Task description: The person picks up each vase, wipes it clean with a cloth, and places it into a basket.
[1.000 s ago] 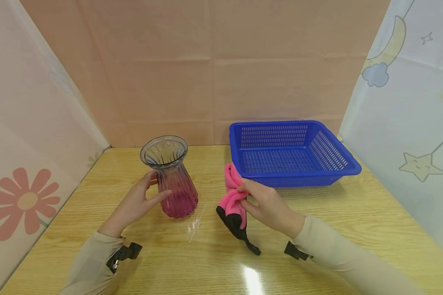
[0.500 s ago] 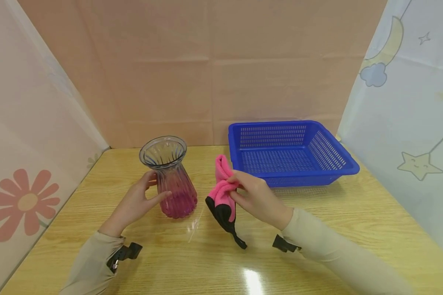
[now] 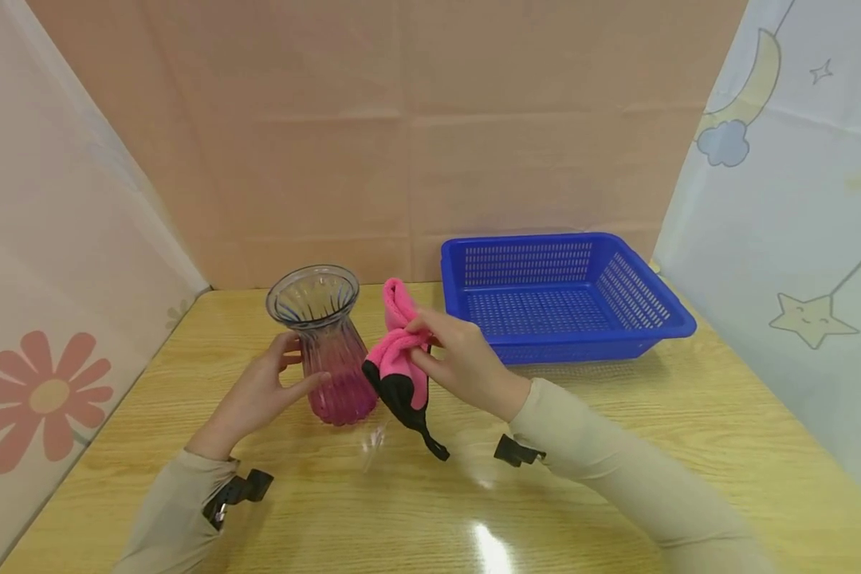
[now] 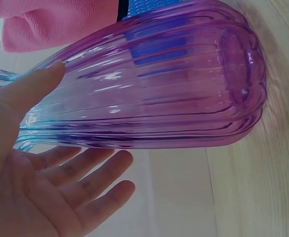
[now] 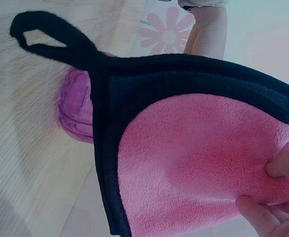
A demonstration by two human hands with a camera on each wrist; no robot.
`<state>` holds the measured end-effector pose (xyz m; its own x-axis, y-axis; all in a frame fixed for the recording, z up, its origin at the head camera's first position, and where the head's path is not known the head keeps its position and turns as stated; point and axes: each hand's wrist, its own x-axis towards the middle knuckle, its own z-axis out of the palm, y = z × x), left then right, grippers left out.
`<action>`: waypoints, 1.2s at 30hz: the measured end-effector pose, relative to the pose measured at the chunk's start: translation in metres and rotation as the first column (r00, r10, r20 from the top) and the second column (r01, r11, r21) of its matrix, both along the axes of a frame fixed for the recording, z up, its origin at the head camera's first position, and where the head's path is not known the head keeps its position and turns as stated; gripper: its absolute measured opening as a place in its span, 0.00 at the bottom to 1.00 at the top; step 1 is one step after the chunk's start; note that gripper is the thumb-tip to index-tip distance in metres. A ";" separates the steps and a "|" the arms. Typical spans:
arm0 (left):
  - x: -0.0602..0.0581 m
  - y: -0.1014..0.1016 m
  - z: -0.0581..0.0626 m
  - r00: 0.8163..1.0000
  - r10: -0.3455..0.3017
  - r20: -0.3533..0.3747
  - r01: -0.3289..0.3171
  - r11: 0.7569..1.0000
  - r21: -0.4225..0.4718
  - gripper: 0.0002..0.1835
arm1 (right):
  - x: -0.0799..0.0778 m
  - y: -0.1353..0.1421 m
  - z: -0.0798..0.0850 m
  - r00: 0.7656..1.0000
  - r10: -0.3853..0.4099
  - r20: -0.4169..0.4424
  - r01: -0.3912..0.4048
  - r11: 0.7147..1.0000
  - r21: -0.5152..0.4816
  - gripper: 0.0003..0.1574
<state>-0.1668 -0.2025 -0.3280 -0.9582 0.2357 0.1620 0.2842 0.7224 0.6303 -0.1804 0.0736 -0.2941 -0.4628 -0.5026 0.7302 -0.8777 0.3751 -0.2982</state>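
Note:
A ribbed glass vase point(image 3: 338, 371), clear-blue at its flared rim and purple at the base, stands on the table at the left. My left hand point(image 3: 261, 391) holds it from the left, thumb across the front and fingers behind; in the left wrist view the thumb point(image 4: 41, 84) lies along the glass. Between thumb and fingers, my right hand point(image 3: 466, 363) pinches a folded pink cloth point(image 3: 400, 351) with black edging and a black hanging loop point(image 5: 51, 37). The cloth is held up just right of the vase, and in the right wrist view it hides most of it.
A blue slotted plastic basket point(image 3: 567, 347) sits at the back right of the wooden table point(image 3: 316, 510). Printed cloth walls point(image 3: 796, 215) enclose the sides, with a tan sheet point(image 3: 402, 159) behind. A faint clear strip point(image 3: 373, 448) lies in front of the vase.
My right hand has carried the pink cloth leftward and slightly up, from beside the basket to close by the vase. The left hand and vase have stayed nearly in place.

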 end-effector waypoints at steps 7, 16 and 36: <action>-0.001 0.000 0.006 0.999 -0.010 0.036 0.010 1.000 -0.009 0.40 | -0.004 -0.012 0.002 0.996 -0.013 0.087 0.016 0.999 -0.035 0.09; -0.001 -0.001 0.007 0.997 -0.032 0.071 0.031 0.999 0.011 0.41 | -0.010 -0.028 0.003 0.989 -0.022 0.144 0.034 0.996 -0.081 0.09; 0.003 -0.002 0.012 0.994 -0.030 0.101 0.029 0.999 0.017 0.41 | -0.019 -0.049 0.000 0.976 -0.086 0.200 0.118 0.981 -0.153 0.08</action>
